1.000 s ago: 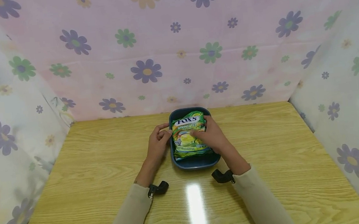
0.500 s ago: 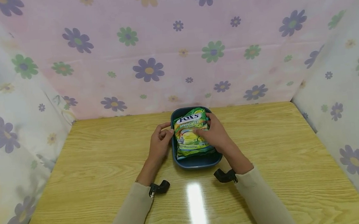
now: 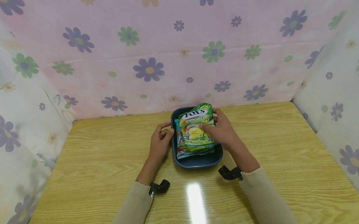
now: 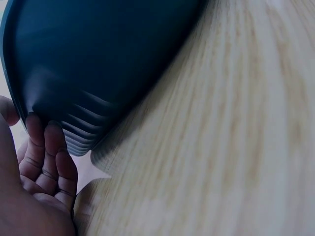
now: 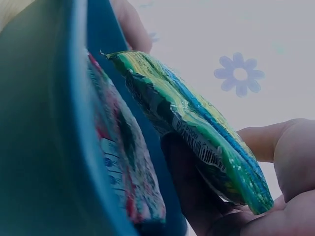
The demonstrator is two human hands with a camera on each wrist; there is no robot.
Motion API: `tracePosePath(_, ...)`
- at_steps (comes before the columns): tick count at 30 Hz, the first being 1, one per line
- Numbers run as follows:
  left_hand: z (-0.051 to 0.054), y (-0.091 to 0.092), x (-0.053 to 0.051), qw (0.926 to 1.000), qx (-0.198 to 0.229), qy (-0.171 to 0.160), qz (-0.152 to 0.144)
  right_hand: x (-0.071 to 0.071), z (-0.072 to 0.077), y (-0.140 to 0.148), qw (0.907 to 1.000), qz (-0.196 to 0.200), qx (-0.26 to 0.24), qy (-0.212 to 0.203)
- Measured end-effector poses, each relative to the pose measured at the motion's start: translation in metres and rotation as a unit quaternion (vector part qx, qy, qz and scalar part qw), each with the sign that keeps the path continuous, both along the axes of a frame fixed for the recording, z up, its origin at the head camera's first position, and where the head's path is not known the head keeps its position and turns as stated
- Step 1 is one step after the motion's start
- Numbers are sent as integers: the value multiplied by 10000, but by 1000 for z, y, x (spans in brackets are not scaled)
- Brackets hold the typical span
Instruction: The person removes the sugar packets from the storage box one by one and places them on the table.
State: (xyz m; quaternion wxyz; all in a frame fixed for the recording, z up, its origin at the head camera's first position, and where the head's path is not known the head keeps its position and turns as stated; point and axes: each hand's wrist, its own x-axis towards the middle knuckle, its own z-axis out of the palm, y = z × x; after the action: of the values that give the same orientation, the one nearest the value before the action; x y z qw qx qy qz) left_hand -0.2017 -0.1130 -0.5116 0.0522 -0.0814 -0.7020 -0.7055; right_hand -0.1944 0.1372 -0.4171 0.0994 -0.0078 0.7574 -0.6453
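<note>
A dark blue plastic bin (image 3: 198,163) stands on the table near its back edge. At its left side my left hand (image 3: 160,140) holds the rim, with fingertips (image 4: 35,125) against the outer wall in the left wrist view. My right hand (image 3: 224,131) pinches a green Fox's Spring Tea candy bag (image 3: 195,133), thumb on its front and fingers behind. In the right wrist view that candy bag (image 5: 197,128) is tilted above the bin's rim. A second bag (image 3: 180,149), teal and red, lies in the bin beneath it; its full front is hidden.
The bin rests on a wood-grain table (image 3: 107,161). A flower-patterned cloth (image 3: 174,48) hangs behind the table's back edge and along both sides. Black wrist cameras sit at each cuff.
My right hand has lifted the green candy bag up and to the right, uncovering the teal bag below. My left hand stays at the bin's rim.
</note>
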Motion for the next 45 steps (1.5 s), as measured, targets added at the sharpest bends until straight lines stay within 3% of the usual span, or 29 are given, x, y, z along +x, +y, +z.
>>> tracePosePath(5,1,1,0,10000,-38,-51,-4,-1,6,9,10000,-89,-44,9)
tracePosePath(13,11,2,3,9995,-202,-244,-39,-5,10,29,9993,-243,-286,18)
tracePosePath(23,0,0,3,9992,-330,-181,99,-7,12,53,9982,-496,-340,22)
tracePosePath(38,1,0,1,9995,-308,-97,57,-10,14,81,9966,-767,-208,216)
tracePosePath(45,0,0,1,9997,-227,-17,16,-11,11,94,9964,-794,-263,119)
